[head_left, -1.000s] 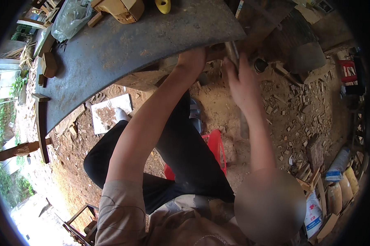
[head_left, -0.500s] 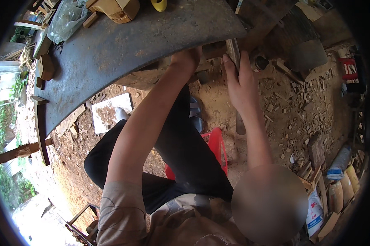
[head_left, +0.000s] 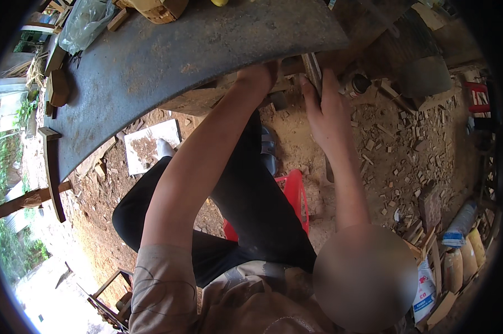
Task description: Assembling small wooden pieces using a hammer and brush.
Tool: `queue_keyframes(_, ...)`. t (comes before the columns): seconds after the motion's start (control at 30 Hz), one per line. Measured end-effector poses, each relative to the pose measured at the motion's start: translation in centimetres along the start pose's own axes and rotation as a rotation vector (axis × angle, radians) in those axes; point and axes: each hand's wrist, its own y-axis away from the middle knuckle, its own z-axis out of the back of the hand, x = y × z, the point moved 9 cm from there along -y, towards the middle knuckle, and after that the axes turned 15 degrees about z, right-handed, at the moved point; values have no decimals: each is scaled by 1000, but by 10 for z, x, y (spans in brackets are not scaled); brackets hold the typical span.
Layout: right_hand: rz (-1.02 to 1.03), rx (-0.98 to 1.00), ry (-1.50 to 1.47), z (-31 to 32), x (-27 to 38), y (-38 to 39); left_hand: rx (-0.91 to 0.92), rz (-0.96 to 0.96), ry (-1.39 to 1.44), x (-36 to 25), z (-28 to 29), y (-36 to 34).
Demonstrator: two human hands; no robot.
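My left hand [head_left: 254, 78] reaches to the underside edge of a dark, dusty worktop [head_left: 168, 61], its fingers hidden there. To its right, my right hand [head_left: 330, 119] is wrapped round a long metal bar-like tool [head_left: 313, 68], which runs up to the worktop's edge and shows again below the hand. Rough timber [head_left: 190, 103] lies under the worktop beside my left forearm.
I sit over a red plastic stool [head_left: 296, 200]. Wood blocks [head_left: 59, 86] and a clear plastic bag [head_left: 84, 28] lie on the worktop. A white board [head_left: 148, 139] is under my socked foot. Wood scraps cover the floor; sacks [head_left: 457, 225] stand at right.
My right hand and the tool have shifted slightly to the left in the picture. My left hand stays at the worktop's edge, and the worktop appears a little higher.
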Motion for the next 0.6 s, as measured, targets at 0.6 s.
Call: queue_keyframes(0.6, 18, -82, -36, 12, 2, 3, 201, 134, 211, 1, -22, -8)
